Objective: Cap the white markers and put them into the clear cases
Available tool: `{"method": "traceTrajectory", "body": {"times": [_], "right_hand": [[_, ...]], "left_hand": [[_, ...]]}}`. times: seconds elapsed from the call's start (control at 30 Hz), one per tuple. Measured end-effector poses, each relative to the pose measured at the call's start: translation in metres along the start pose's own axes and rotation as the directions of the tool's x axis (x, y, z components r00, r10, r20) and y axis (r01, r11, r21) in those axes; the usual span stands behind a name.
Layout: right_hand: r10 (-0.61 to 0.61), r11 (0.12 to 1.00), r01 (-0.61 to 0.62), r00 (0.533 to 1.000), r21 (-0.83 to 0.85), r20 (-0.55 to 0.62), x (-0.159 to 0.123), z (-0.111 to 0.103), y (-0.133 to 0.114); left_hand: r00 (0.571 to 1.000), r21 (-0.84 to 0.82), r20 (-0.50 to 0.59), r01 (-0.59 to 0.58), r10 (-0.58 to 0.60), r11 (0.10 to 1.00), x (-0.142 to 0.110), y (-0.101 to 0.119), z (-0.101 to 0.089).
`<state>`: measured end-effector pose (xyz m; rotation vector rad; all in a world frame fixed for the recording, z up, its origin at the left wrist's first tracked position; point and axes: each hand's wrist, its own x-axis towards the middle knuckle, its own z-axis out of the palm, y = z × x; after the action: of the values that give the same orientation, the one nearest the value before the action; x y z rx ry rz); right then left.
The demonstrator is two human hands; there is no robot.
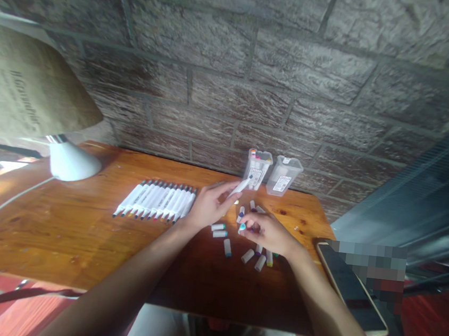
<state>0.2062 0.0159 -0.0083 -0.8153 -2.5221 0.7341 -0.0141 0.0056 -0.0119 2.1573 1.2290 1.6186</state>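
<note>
My left hand (210, 204) is closed around a white marker (240, 187), whose dark uncapped tip points up and to the right. In the fingers of my right hand (268, 231) is a marker cap (242, 227) with a teal end. Loose white caps with coloured ends lie around my hands, among them a teal-ended cap (227, 247), a yellow-ended cap (269, 258) and a plain-looking cap (248, 255). Left of my left hand, several uncapped white markers (157, 200) lie side by side in a slanting row. Some caps are hidden under my right hand.
Two clear plastic boxes stand by the brick wall: one box (257, 171) holds several markers, the other box (284, 177) stands right of it. A lamp (73, 160) is at the left. A phone (350, 288) lies at the table's (60, 236) right edge.
</note>
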Motion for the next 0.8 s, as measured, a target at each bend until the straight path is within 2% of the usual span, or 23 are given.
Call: {"method": "traceTrajectory", "body": {"times": [0.1,0.17,0.27,0.33,0.43,0.53,0.6,0.67,0.7,0.73,0.8], "right_hand": [[-0.002,0.999,0.006,0.998,0.047,-0.068,-0.001,-0.004,-0.003],[0.043,0.993,-0.019,0.977,0.113,-0.208,-0.002,-0.007,-0.008],[0.138,0.963,-0.015,0.886,0.271,-0.443,-0.003,-0.01,-0.016],[0.175,0.929,0.042,0.823,0.367,-0.54,-0.003,-0.01,-0.02],[0.187,0.899,0.118,0.767,0.422,-0.613,-0.002,-0.009,-0.024],[0.205,0.87,0.154,0.751,0.468,-0.627,0.0,-0.009,-0.024],[0.258,0.824,0.166,0.741,0.542,-0.619,0.001,-0.009,-0.024],[0.349,0.724,0.194,0.725,0.662,-0.594,0.004,-0.012,-0.024],[0.403,0.645,0.21,0.723,0.734,-0.561,0.005,-0.013,-0.025],[0.458,0.543,0.223,0.729,0.809,-0.509,0.006,-0.015,-0.026],[0.542,0.278,0.224,0.766,0.934,-0.345,0.008,-0.017,-0.027]], "left_hand": [[1.0,-0.01,-0.007,0.0,0.0,1.0,0.0,0.0,0.0],[1.0,-0.012,-0.015,-0.014,0.014,1.0,0.0,0.001,0.0],[0.998,-0.024,-0.01,-0.055,0.055,0.998,0.001,0.003,-0.001],[0.997,-0.035,-0.005,-0.082,0.082,0.996,0.002,0.003,-0.002],[0.993,-0.039,-0.007,-0.115,0.114,0.993,0.002,0.004,-0.002],[0.993,-0.04,-0.028,-0.115,0.114,0.993,0.002,0.008,-0.002],[0.997,-0.065,-0.041,-0.063,0.061,0.996,0.003,0.01,-0.001],[0.997,-0.155,-0.064,0.041,-0.052,0.987,0.004,0.012,0.001],[0.99,-0.242,-0.064,0.109,-0.128,0.964,0.005,0.012,0.001],[0.978,-0.348,-0.038,0.182,-0.207,0.92,0.007,0.013,0.001],[0.94,-0.557,0.085,0.32,-0.33,0.767,0.01,0.013,0.0]]}}
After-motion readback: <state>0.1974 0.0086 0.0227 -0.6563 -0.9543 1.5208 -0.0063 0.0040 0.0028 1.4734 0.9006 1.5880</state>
